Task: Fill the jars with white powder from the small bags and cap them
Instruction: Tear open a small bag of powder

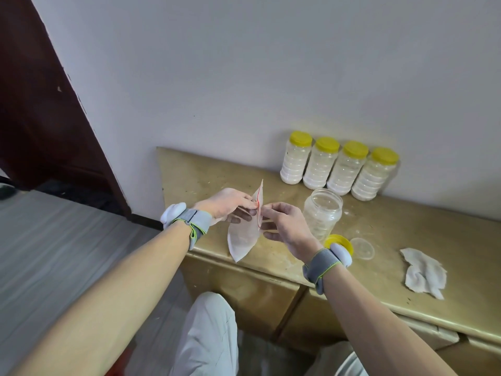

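A small clear bag (242,237) of white powder, with a red zip line at its mouth, hangs over the front edge of the golden cabinet top (406,240). My left hand (230,203) pinches one side of the mouth and my right hand (284,223) pinches the other. Just right of my hands an uncapped clear jar (322,213) stands upright, with little or nothing visible inside. Its yellow cap (339,241) lies behind my right wrist, partly hidden. Against the wall, several jars (339,166) full of white powder stand in a row with yellow caps on.
A clear round inner lid (362,248) lies beside the yellow cap. A crumpled white tissue (424,272) lies at the right on the cabinet top. A dark door frame (54,118) rises at the left, above grey flooring. My knees are below the cabinet's front edge.
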Demonstrator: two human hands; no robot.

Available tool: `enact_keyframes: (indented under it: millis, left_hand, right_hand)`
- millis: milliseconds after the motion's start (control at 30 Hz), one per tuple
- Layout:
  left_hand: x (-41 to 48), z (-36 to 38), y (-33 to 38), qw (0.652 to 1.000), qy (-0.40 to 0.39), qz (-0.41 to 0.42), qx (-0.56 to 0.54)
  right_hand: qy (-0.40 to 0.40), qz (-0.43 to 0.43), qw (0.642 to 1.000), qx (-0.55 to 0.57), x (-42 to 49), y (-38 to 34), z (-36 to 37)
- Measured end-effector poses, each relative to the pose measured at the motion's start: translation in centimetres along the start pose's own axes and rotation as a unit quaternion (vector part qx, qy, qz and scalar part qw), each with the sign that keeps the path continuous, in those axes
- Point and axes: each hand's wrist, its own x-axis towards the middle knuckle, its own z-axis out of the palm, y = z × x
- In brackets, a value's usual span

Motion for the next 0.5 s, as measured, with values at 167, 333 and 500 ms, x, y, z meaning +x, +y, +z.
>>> enact_keyframes:
  millis: [167, 333, 500]
  left_hand:
    - [-0.2, -0.2, -0.2, 1.000, -0.001, -0.002, -0.001]
    - [-0.6, -0.2, -0.4, 1.000, -0.006, -0.013, -0.015]
    - [-1.3, -0.1, 0.3, 1.000, 0.002, -0.012, 0.015]
  right_hand:
    - [-0.008, -0.008, 0.999, -0.038, -0.1, -0.2, 0.4]
    - [-0.006, -0.020, 0.998, -0.062, 0.2, 0.0, 0.3]
    - [0.004, -0.047, 0.993, -0.105, 0.4, 0.3, 0.7]
